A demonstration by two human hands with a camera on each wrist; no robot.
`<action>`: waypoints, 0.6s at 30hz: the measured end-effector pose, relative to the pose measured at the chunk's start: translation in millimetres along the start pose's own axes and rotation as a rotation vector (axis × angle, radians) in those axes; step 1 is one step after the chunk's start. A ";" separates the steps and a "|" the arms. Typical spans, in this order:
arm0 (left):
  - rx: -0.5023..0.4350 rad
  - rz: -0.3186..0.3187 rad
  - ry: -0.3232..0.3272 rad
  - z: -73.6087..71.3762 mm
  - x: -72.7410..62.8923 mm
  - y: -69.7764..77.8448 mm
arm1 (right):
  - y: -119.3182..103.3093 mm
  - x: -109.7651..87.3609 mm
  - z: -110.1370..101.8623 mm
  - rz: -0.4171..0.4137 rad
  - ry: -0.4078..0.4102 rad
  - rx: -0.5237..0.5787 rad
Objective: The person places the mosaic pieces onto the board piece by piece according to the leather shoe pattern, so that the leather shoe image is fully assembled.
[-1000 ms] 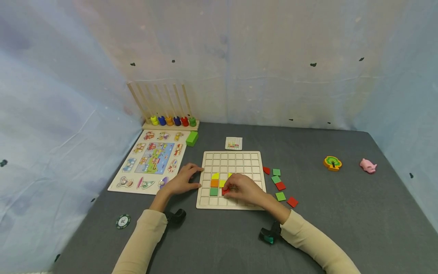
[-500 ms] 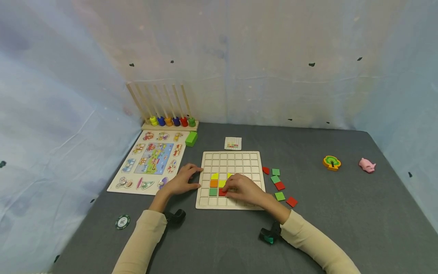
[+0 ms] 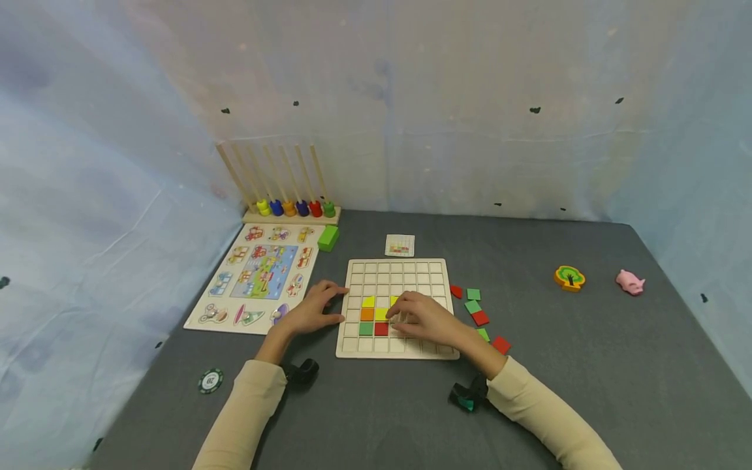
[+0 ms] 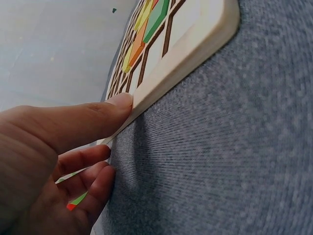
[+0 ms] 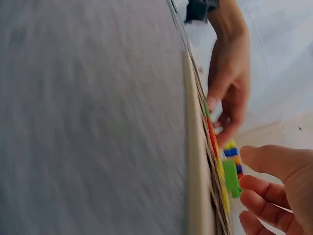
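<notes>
A wooden grid board (image 3: 396, 274) lies flat in the middle of the table. Its cells hold a green tile (image 3: 366, 329), a red tile (image 3: 381, 329), an orange tile (image 3: 367, 314) and several yellow tiles (image 3: 368, 301), some partly hidden by a hand. My left hand (image 3: 311, 312) rests at the board's left edge, and in the left wrist view the thumb touches the rim. Just right of the red tile, my right hand (image 3: 425, 320) hovers over the board, thumb and fingers apart with nothing between them.
Several loose red and green tiles (image 3: 480, 318) lie right of the board. A small pattern card (image 3: 400, 245) lies behind it. Leftward are a picture puzzle (image 3: 235, 287), a bead rack (image 3: 292, 219), a green block (image 3: 328, 238) and a chip (image 3: 210, 380). Far right: a tree toy (image 3: 569, 279) and a pig (image 3: 630, 282).
My right hand has let go of the red tile, which now lies flat in its cell beside the green one. The hand has shifted slightly right and away. My left hand stays put.
</notes>
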State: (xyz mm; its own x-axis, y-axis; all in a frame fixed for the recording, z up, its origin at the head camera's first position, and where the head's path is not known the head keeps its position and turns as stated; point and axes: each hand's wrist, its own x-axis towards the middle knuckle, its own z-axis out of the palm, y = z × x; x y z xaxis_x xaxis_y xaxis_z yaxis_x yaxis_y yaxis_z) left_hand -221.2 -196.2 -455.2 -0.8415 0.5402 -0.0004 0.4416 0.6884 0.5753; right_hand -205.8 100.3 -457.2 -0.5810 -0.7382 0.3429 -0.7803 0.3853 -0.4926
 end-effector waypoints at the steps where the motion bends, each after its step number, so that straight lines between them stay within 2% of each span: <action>1: 0.000 0.000 0.002 0.0 0.0 -0.1 | 1.4 -1.9 -3.4 0.014 0.011 0.002; 10: 0.019 -0.004 0.004 1.2 0.3 -1.4 | 13.1 -27.1 -35.2 0.075 0.149 0.004; 18: 0.006 -0.018 0.002 0.3 0.3 1.2 | 26.4 -54.3 -52.5 0.157 0.252 -0.073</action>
State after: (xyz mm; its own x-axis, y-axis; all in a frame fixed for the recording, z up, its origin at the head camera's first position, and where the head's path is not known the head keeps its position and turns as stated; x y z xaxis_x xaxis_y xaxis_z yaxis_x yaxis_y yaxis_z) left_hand -220.7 -195.0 -454.8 -0.8500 0.5267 -0.0096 0.4279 0.7011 0.5704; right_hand -207.0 179.6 -446.8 -0.7279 -0.5095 0.4588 -0.6855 0.5293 -0.4998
